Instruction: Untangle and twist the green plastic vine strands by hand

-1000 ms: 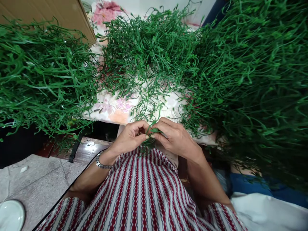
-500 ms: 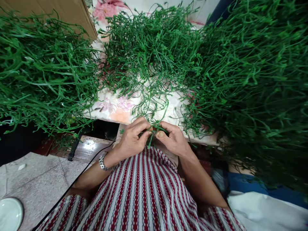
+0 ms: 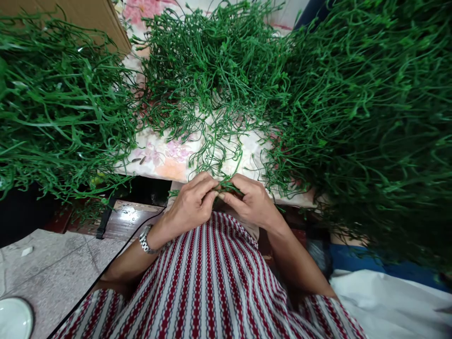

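Observation:
My left hand [image 3: 192,202] and my right hand [image 3: 249,200] meet close to my chest, fingers pinched together on a small green plastic sprig [image 3: 226,187]. The sprig lies between both thumbs and forefingers and is partly hidden by them. A metal watch [image 3: 145,245] sits on my left wrist. Just beyond my hands a loose heap of green plastic stems [image 3: 215,70] lies on a flowered tablecloth [image 3: 165,162].
Large masses of green stems fill the left [image 3: 60,103] and the right [image 3: 370,117]. A cardboard box [image 3: 92,19] stands at the back left. A white dish [image 3: 14,318] lies on the tiled floor. A black cable [image 3: 106,268] runs by my left arm.
My hands have stayed together on the sprig, with small shifts of the fingers. The view has tilted slightly, moving the scene a little down and left.

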`<state>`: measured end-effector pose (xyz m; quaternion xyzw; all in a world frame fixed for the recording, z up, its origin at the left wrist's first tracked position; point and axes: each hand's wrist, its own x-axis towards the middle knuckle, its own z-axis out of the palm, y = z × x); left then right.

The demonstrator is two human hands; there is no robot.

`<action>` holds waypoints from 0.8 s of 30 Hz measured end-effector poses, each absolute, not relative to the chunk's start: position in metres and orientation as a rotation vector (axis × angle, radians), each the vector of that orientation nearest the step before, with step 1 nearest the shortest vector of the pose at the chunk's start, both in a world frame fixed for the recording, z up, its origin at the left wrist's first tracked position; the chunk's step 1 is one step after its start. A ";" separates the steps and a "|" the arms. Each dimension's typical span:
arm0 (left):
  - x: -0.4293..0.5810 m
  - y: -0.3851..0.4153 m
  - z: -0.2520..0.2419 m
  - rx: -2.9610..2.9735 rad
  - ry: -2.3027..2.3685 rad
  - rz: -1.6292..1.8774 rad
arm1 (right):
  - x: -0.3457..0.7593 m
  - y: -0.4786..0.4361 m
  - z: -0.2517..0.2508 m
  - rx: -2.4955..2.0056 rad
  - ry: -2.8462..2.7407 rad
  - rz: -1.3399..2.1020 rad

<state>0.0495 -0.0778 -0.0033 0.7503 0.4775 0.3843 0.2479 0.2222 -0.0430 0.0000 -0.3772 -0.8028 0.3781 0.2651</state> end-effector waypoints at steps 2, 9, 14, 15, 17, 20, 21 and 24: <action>0.049 -0.078 -0.002 2.027 1.319 1.012 | 0.223 -0.043 0.002 -0.979 -2.232 0.900; 0.047 -0.075 0.002 1.924 1.219 0.955 | 0.222 -0.046 0.004 -0.881 -2.306 0.822; 0.048 -0.076 -0.001 1.842 1.165 1.001 | 0.222 -0.047 0.005 -0.930 -2.232 0.895; 0.049 -0.077 -0.001 1.844 1.168 1.010 | 0.222 -0.047 0.005 -0.957 -2.209 0.912; 0.051 -0.077 -0.002 1.867 1.182 1.004 | 0.222 -0.048 0.004 -1.013 -2.165 0.945; 0.053 -0.077 -0.002 1.906 1.187 0.937 | 0.222 -0.047 0.003 -1.056 -2.149 1.009; 0.053 -0.077 -0.001 1.912 1.180 0.904 | 0.223 -0.047 0.003 -1.058 -2.158 1.032; 0.053 -0.076 0.002 1.920 1.157 0.811 | 0.226 -0.043 0.004 -1.057 -2.195 1.131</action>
